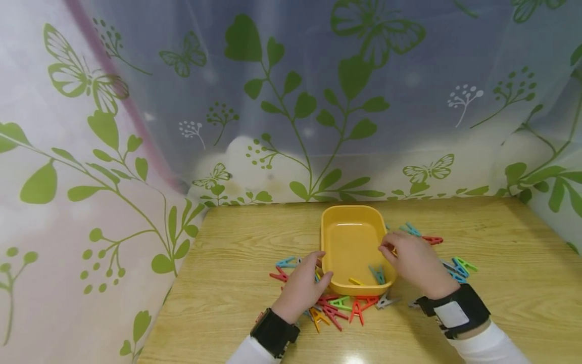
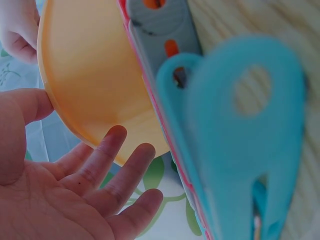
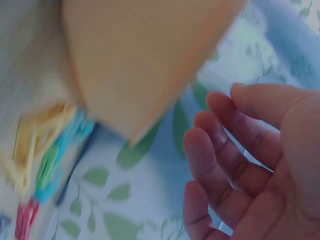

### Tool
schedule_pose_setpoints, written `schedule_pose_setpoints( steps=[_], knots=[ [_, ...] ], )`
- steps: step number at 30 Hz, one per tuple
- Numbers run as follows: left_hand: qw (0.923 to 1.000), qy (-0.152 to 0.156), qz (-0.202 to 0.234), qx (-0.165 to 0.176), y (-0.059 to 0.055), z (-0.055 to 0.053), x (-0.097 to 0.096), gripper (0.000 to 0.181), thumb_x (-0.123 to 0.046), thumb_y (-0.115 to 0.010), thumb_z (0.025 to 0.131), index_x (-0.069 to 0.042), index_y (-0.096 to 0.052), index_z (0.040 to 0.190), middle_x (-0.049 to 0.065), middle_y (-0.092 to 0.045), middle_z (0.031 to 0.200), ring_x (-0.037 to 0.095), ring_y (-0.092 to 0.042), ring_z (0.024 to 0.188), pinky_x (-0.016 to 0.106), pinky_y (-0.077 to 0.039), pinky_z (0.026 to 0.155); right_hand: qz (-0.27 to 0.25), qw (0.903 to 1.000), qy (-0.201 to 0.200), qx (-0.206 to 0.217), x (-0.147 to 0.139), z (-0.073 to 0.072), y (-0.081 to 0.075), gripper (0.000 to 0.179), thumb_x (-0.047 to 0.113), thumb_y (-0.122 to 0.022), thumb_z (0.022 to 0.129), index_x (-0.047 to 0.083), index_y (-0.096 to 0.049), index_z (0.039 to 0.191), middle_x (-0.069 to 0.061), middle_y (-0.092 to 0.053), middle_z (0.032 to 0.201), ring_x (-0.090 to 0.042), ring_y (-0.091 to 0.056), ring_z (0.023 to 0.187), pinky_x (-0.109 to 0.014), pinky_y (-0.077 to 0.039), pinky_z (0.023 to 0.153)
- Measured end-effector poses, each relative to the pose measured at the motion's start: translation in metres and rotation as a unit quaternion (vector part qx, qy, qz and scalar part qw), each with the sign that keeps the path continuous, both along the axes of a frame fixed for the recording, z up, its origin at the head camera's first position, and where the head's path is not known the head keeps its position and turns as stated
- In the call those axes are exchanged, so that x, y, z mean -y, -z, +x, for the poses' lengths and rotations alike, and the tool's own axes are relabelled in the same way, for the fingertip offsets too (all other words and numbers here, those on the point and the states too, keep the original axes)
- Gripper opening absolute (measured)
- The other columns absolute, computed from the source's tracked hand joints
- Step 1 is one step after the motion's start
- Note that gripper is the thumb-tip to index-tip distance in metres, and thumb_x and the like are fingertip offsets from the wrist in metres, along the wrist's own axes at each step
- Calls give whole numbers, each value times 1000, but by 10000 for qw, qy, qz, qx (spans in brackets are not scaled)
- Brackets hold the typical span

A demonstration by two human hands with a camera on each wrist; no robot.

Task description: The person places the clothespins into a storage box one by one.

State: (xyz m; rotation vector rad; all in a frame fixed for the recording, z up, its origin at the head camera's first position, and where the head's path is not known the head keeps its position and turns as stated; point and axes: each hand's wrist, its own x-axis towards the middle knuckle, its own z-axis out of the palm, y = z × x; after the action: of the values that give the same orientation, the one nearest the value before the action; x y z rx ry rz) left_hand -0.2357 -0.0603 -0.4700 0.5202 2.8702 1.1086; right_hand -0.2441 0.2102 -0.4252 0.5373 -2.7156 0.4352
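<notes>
A yellow plastic basin (image 1: 347, 247) stands on the table, with a blue clothespin (image 1: 377, 274) and a yellow clothespin (image 1: 356, 281) inside near its front end. At the basin's left side is my left hand (image 1: 302, 288), thumb against the rim and fingers spread loosely in the left wrist view. My right hand (image 1: 420, 265) hovers by the right rim. Its fingers bend loosely, thumb near the index fingertip, and the right wrist view shows nothing held. Close to the left wrist camera looms a light-blue clothespin (image 2: 215, 145). Red clothespins (image 1: 334, 313) lie before the basin.
Several more clothespins in mixed colours lie around the basin, including a green one (image 1: 465, 264) and a red one (image 1: 432, 239) on the right. The wooden table (image 1: 254, 232) meets a leaf-printed curtain (image 1: 282, 126) at its back and sides.
</notes>
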Motion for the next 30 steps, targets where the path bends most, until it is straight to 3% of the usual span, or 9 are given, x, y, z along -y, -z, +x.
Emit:
schedule_pose_setpoints(
  steps=[6,9,13,19,24,30],
  knots=[
    [10000,-4,1,9,0,0,0,52,-30,-65,103,-8,-50,148,10,-65,124,24,-66,105,31,-52,78,108,9982,544,231,-30,-10,1,9,13,-73,95,5,-72,90,-4,-67,82,-25,-67,76,-40,-54,63],
    [10000,-11,-29,-27,1,-1,0,52,-30,-65,103,-8,-50,148,10,-66,124,24,-66,105,32,-53,79,420,9956,665,501,-37,-14,8,8,12,-76,92,5,-72,90,-4,-63,81,-17,-60,68,-36,-51,59],
    [10000,-42,-3,-22,1,0,1,52,-29,-64,104,-8,-50,148,9,-66,124,23,-66,106,32,-53,80,693,9916,548,941,-42,-19,18,5,9,-77,91,5,-73,91,-4,-64,81,-17,-61,69,-38,-54,62],
    [10000,-20,27,26,1,0,1,52,-29,-64,104,-8,-49,149,10,-65,125,24,-66,107,32,-53,80,596,9879,382,1380,-45,-21,28,4,5,-75,91,5,-75,95,-6,-70,87,-20,-65,78,-43,-57,70],
    [10000,6,37,38,0,0,0,52,-29,-65,104,-7,-49,149,11,-66,125,24,-65,107,32,-53,80,560,9817,477,1754,-48,-22,32,7,4,-74,91,3,-75,98,-11,-73,93,-27,-69,84,-48,-58,75],
    [10000,-5,48,22,0,0,-1,52,-27,-65,103,-7,-50,149,11,-66,124,24,-65,107,32,-52,80,565,9801,516,1832,-48,-22,35,6,4,-76,90,3,-75,96,-12,-72,95,-27,-68,85,-49,-57,75]
  ],
)
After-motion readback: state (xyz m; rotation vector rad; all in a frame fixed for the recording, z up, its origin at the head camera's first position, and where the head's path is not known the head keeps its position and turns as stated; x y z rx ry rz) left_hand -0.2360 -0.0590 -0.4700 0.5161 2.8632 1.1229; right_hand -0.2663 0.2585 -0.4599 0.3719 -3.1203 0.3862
